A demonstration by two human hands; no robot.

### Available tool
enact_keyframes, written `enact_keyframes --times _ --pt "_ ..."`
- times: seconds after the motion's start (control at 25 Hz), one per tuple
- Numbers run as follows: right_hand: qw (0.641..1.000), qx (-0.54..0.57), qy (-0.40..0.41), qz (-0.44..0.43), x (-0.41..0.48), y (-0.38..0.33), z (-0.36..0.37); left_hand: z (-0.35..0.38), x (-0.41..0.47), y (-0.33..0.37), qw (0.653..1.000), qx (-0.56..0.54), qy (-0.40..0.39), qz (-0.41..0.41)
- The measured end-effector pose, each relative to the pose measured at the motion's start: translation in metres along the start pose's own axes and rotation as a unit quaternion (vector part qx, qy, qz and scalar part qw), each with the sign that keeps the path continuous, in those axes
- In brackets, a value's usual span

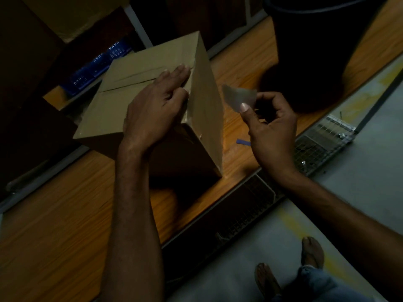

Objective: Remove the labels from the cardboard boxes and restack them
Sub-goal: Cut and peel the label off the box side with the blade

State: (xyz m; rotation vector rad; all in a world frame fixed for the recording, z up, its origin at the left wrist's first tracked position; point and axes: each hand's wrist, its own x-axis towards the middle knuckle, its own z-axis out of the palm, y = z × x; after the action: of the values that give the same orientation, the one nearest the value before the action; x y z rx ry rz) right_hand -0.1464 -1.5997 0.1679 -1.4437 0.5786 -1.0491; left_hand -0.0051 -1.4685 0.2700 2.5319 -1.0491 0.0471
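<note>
**Label piece off the box, held away at 3 o'clock**

The cardboard box stands on the wooden table, a bit above the frame centre, w/ one corner turned to the person. The left hand lies on its top face near the right edge. The fingers are straight and close together and press down; they do not curl round anything. I think this is to keep the light box from sliding or tipping during the pulling.

The right hand is at 3 o'clock of the box, apart from it. Thumb and forefinger are clamped on a thin greyish label piece; the other fingers are loosely curled. The piece hangs free in the air and touches no box face, so prob. it is already fully off. If it is paper label or tape, I cannot tell; the light is too dim.

A shiny strip shows along the box edge under the left hand, maybe more tape to remove.

Around: a dark bucket at 1 o'clock, a wire cage at 4 o'clock, a small blue scrap on the table betw. box and right hand.
</note>
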Motion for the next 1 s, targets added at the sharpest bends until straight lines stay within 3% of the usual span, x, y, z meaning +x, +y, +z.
enact_keyframes --times 0.36,0.56,0.76,1.0 --pt "0.985 -0.125 0.008 -0.116 0.122 -0.043 -0.055 0.002 0.007 0.007 0.999 -0.003 -0.001 -0.035" --pt "0.945 -0.235 0.02 -0.227 0.206 -0.062 -0.065 0.002 0.01 0.012 0.999 -0.004 0.005 -0.05" --pt "0.894 -0.402 -0.086 -0.181 0.252 -0.043 -0.073 0.001 0.009 0.009 0.998 -0.027 0.004 -0.053" --pt "0.87 -0.443 -0.087 -0.197 0.262 -0.025 -0.084 -0.002 0.008 0.012 0.997 -0.041 0.0 -0.058"
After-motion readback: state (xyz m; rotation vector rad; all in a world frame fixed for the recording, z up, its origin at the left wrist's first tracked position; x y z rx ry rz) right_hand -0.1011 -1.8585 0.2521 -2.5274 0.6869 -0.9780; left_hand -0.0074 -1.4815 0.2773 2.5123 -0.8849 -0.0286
